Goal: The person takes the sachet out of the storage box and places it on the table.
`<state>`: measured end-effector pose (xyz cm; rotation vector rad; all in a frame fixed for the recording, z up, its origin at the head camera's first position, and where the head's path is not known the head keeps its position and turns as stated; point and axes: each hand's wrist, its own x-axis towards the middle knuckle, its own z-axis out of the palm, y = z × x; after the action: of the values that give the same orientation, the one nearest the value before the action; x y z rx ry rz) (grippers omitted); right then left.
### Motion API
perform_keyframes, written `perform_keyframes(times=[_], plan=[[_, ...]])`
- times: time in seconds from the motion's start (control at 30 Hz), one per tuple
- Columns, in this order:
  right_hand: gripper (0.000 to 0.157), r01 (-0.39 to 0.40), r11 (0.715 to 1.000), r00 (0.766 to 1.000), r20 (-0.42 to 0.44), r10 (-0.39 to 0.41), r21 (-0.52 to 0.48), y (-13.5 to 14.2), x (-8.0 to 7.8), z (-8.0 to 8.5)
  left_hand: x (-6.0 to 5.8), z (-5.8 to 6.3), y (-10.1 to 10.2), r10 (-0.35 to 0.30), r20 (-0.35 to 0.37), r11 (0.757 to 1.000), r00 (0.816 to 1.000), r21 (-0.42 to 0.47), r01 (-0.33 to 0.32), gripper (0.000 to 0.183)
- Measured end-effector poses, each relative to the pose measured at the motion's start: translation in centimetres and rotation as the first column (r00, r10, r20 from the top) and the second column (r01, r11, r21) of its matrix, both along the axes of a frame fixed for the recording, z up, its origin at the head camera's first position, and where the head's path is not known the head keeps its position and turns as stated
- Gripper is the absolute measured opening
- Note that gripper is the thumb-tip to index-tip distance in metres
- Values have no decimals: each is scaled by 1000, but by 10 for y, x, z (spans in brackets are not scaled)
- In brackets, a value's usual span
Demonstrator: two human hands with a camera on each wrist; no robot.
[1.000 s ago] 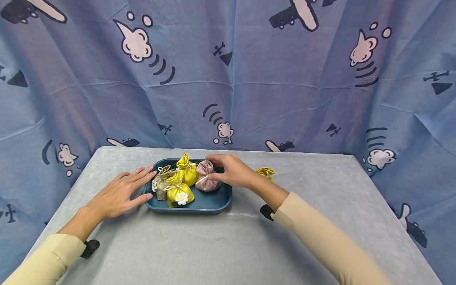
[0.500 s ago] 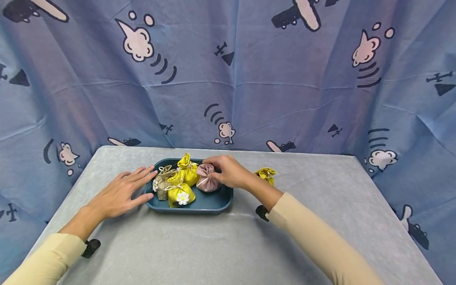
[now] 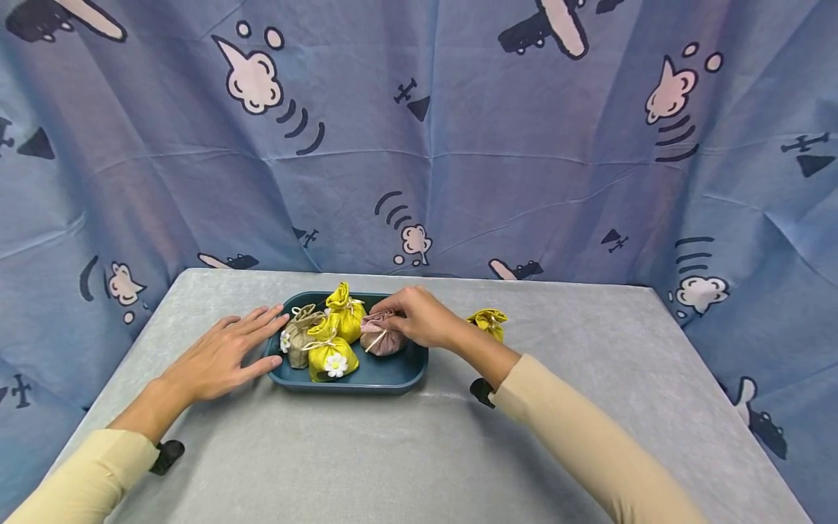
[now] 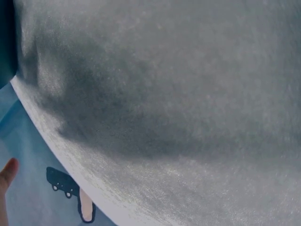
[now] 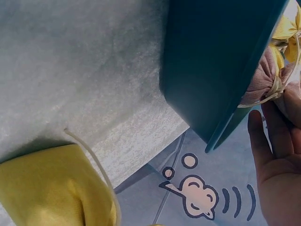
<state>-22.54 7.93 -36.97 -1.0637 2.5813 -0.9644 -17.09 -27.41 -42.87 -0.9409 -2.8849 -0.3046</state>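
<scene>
Pink pouch (image 3: 384,345) in R half of tray (image 3: 376,372), just L of & below R hand (image 3: 425,316); R's nearer.
From L, I see L hand (image 3: 229,353), fingers spread, at tray's L end; then beige pouch (image 3: 299,345), front yellow pouch (image 3: 321,359) & rear yellow pouch (image 3: 352,322) btwn it & pink pouch. Pink pouch is squat, no real long axis, neck roughly up; R hand's grip pinches that gathered top from the R. Can't tell if base bears on tray floor. I'd judge the neck-to-grip line matters most. R of tray, on tabletop (image 3: 327,451), loose yellow pouch (image 3: 489,321) sits partly hidden behind R forearm (image 3: 487,349).
</scene>
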Motion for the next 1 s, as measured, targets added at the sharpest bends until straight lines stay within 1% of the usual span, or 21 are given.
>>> perform_keyframes(times=[0.1, 0.33, 0.5, 0.7, 0.9, 1.0], plan=[[20, -9, 1000, 1000, -8, 8, -13, 0, 1, 0, 0, 0, 0, -1, -3, 1000, 1000, 1, 1, 69], [20, 6, 1000, 1000, -7, -6, -8, 2, 1, 1, 1, 0, 0, 0, -1, 1000, 1000, -1, 0, 69], [20, 4, 1000, 1000, -12, -4, -12, 4, 3, 5, 1, 1, 1, -3, 0, 1000, 1000, 1, 3, 69], [20, -13, 1000, 1000, -23, 12, -28, 4, 6, 18, 1, 1, 1, -1, 1, 1000, 1000, 2, 1, 69], [20, -53, 996, 998, -48, 50, -68, 8, 8, 31, 1, 1, 1, 1, 0, 1000, 1000, 1, -1, 69], [20, -58, 995, 997, -55, 54, -82, 12, 8, 36, 1, 1, 1, 2, 2, 1000, 1000, -2, -2, 69]])
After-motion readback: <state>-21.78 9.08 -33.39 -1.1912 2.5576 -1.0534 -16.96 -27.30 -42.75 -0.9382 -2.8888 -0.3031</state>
